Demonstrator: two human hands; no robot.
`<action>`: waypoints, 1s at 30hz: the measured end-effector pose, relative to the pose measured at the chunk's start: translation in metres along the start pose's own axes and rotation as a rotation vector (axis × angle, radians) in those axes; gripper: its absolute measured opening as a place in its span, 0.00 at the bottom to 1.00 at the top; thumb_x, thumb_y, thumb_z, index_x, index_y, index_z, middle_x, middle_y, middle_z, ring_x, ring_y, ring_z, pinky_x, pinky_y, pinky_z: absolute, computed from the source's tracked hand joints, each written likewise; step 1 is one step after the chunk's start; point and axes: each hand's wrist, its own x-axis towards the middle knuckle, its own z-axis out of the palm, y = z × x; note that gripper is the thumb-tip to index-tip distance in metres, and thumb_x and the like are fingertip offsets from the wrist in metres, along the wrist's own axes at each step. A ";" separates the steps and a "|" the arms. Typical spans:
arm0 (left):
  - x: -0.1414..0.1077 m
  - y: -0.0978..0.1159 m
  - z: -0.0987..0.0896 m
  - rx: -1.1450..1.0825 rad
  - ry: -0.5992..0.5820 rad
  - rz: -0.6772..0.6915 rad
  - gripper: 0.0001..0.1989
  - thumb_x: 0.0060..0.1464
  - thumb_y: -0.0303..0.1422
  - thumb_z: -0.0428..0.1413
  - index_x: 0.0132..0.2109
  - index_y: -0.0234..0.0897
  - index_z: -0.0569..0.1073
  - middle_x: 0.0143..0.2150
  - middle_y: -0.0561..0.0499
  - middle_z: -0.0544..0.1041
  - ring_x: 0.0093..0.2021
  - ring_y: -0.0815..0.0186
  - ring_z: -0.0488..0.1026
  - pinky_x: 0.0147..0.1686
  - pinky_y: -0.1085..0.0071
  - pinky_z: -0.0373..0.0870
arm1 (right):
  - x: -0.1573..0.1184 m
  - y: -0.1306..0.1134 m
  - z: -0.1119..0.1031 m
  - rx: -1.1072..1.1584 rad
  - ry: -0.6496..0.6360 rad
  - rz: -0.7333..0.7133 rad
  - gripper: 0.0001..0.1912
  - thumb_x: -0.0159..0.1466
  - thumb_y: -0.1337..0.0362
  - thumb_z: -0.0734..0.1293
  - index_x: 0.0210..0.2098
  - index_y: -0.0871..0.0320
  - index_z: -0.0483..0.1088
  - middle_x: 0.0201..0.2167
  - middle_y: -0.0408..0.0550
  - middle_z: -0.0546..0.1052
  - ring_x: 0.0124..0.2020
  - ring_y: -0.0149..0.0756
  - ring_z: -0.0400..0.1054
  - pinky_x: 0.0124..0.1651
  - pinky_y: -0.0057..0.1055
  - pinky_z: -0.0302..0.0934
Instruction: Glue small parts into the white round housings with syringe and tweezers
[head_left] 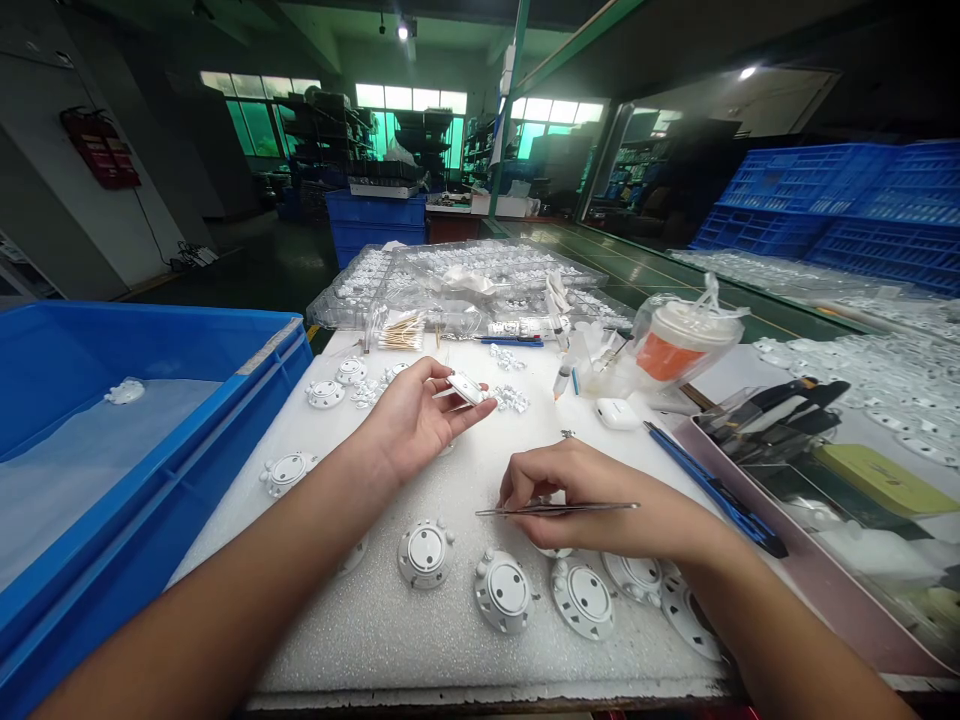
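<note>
White plastic, thin and flat, is in your left hand: the flat white plastic piece sits tilted between your thumb and fingers, near the fingertips, and the palm is turned partly upward. Your right hand is closed around the slim metal tweezers, which lie almost level across it, with the narrow end pointing to the left. This end is well apart from the held piece.

I judge that the piece is light and stiff, and its smooth face may slip a little on dry skin. The best place to hold it is probably the outer rim, with gentle pressure, because any small details on it could be scratched or broken. The tweezers seem light and springy; hold them about the middle.

Just beyond your left fingers lies a loose heap of small white plastic bits. Nearer to you than your right hand, round white plastic discs with two dark dots rest on the white foam sheet. Left of your left forearm stands the large blue plastic bin.
</note>
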 end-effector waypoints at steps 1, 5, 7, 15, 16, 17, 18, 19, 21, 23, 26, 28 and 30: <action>0.000 0.000 0.000 0.001 0.000 -0.001 0.08 0.52 0.21 0.49 0.41 0.26 0.67 0.34 0.39 0.74 0.33 0.61 0.76 0.37 0.62 0.81 | 0.000 0.000 0.000 -0.003 0.000 0.001 0.01 0.58 0.71 0.65 0.29 0.61 0.67 0.27 0.45 0.75 0.28 0.33 0.66 0.30 0.27 0.55; 0.000 -0.001 0.000 0.004 0.004 0.003 0.09 0.52 0.21 0.50 0.42 0.25 0.66 0.35 0.37 0.74 0.34 0.60 0.76 0.37 0.62 0.81 | -0.001 0.000 0.000 -0.016 -0.005 0.009 0.02 0.58 0.72 0.65 0.29 0.61 0.68 0.27 0.44 0.74 0.28 0.32 0.65 0.29 0.27 0.54; 0.001 -0.001 0.000 0.005 0.009 0.009 0.09 0.52 0.21 0.50 0.42 0.25 0.66 0.36 0.37 0.74 0.35 0.59 0.76 0.37 0.62 0.81 | 0.000 -0.001 0.000 -0.008 -0.012 0.005 0.02 0.58 0.72 0.65 0.29 0.61 0.68 0.27 0.44 0.73 0.27 0.31 0.65 0.29 0.27 0.55; 0.001 -0.002 0.000 0.015 0.019 0.010 0.09 0.51 0.21 0.50 0.42 0.27 0.66 0.37 0.37 0.73 0.36 0.58 0.76 0.37 0.62 0.81 | 0.000 0.000 -0.001 0.024 0.002 -0.009 0.04 0.59 0.71 0.66 0.28 0.61 0.67 0.26 0.44 0.74 0.27 0.31 0.65 0.29 0.27 0.55; 0.001 -0.002 0.000 0.018 0.017 0.008 0.09 0.51 0.21 0.50 0.42 0.27 0.66 0.36 0.38 0.73 0.36 0.59 0.76 0.38 0.62 0.81 | -0.001 0.001 0.000 0.047 0.020 -0.006 0.04 0.59 0.71 0.66 0.28 0.61 0.67 0.26 0.44 0.74 0.28 0.31 0.65 0.30 0.27 0.56; 0.001 -0.002 0.000 0.022 0.015 0.007 0.09 0.51 0.21 0.50 0.42 0.27 0.65 0.36 0.38 0.73 0.35 0.59 0.76 0.38 0.62 0.81 | -0.002 0.002 -0.001 0.087 0.049 -0.004 0.04 0.59 0.71 0.67 0.28 0.60 0.67 0.27 0.44 0.75 0.29 0.32 0.66 0.31 0.27 0.57; 0.001 -0.002 0.000 0.025 0.013 0.006 0.09 0.52 0.21 0.50 0.42 0.28 0.65 0.36 0.39 0.73 0.34 0.60 0.76 0.38 0.62 0.81 | -0.003 0.004 -0.001 0.149 0.088 -0.003 0.05 0.59 0.71 0.68 0.28 0.60 0.68 0.29 0.45 0.76 0.30 0.32 0.68 0.32 0.27 0.58; 0.001 -0.002 -0.001 0.030 0.009 0.004 0.09 0.52 0.21 0.49 0.42 0.28 0.65 0.36 0.39 0.73 0.34 0.61 0.76 0.38 0.62 0.81 | -0.004 0.006 -0.002 0.230 0.135 -0.008 0.06 0.59 0.70 0.69 0.28 0.59 0.67 0.31 0.46 0.77 0.32 0.33 0.69 0.34 0.28 0.60; 0.001 -0.002 -0.001 0.042 -0.013 -0.011 0.10 0.53 0.22 0.49 0.44 0.27 0.66 0.37 0.38 0.74 0.35 0.60 0.76 0.38 0.63 0.81 | -0.005 0.009 -0.004 0.429 0.239 -0.057 0.08 0.59 0.68 0.71 0.27 0.58 0.67 0.33 0.46 0.78 0.36 0.36 0.72 0.39 0.31 0.63; 0.000 -0.002 -0.001 0.061 -0.054 -0.032 0.11 0.54 0.22 0.49 0.46 0.25 0.66 0.40 0.33 0.75 0.38 0.58 0.77 0.38 0.64 0.81 | -0.004 0.013 -0.008 0.622 0.357 -0.125 0.11 0.58 0.67 0.72 0.25 0.57 0.66 0.30 0.44 0.78 0.35 0.36 0.73 0.43 0.33 0.64; -0.001 -0.004 0.000 0.105 -0.123 -0.048 0.12 0.54 0.22 0.49 0.47 0.24 0.67 0.43 0.30 0.75 0.40 0.56 0.78 0.39 0.63 0.81 | 0.000 0.017 -0.012 0.807 0.537 -0.134 0.11 0.56 0.66 0.73 0.23 0.56 0.66 0.25 0.41 0.76 0.32 0.32 0.72 0.44 0.31 0.64; -0.003 -0.006 0.001 0.139 -0.156 -0.061 0.12 0.54 0.21 0.50 0.46 0.23 0.68 0.44 0.29 0.76 0.39 0.55 0.79 0.38 0.63 0.81 | 0.002 0.019 -0.013 0.859 0.590 -0.065 0.10 0.55 0.65 0.73 0.22 0.57 0.69 0.25 0.41 0.75 0.32 0.31 0.71 0.45 0.30 0.64; -0.004 -0.008 0.002 0.173 -0.185 -0.086 0.13 0.53 0.21 0.51 0.46 0.22 0.68 0.44 0.27 0.75 0.39 0.53 0.79 0.38 0.63 0.81 | 0.004 0.020 -0.012 0.877 0.588 -0.012 0.10 0.54 0.64 0.73 0.21 0.57 0.70 0.25 0.42 0.75 0.33 0.32 0.70 0.44 0.29 0.64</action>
